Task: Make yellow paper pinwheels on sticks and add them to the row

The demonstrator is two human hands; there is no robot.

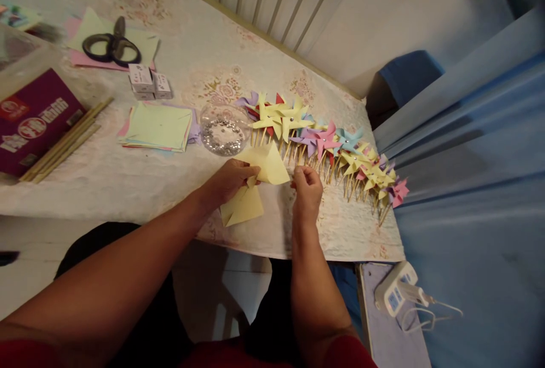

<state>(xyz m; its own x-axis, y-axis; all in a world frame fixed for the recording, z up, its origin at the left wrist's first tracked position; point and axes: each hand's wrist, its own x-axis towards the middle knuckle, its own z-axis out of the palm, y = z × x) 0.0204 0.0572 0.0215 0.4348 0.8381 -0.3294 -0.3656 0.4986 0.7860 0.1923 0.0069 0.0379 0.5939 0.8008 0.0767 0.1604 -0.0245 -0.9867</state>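
My left hand [232, 179] pinches a yellow paper pinwheel blank [273, 164] whose cut corners curl up over its middle. Just right of that paper is my right hand [308, 187], its thumb and fingers pressed together; whatever they hold is too small to make out. Under my left hand, a second yellow paper square [243, 208] with slits lies flat on the cloth. Beyond the hands stands a round clear dish [225, 134] of small shiny metal pieces. Finished paper pinwheels [326, 139] on sticks lie in a long overlapping row to the right.
Left of the dish lies a stack of coloured paper squares [158, 126]. Small white boxes [150, 83], black-handled scissors [112, 49], wooden sticks [68, 141] and a purple package [36, 121] are farther left. A power strip [395, 288] sits below the table's right corner, beside a blue curtain [477, 197].
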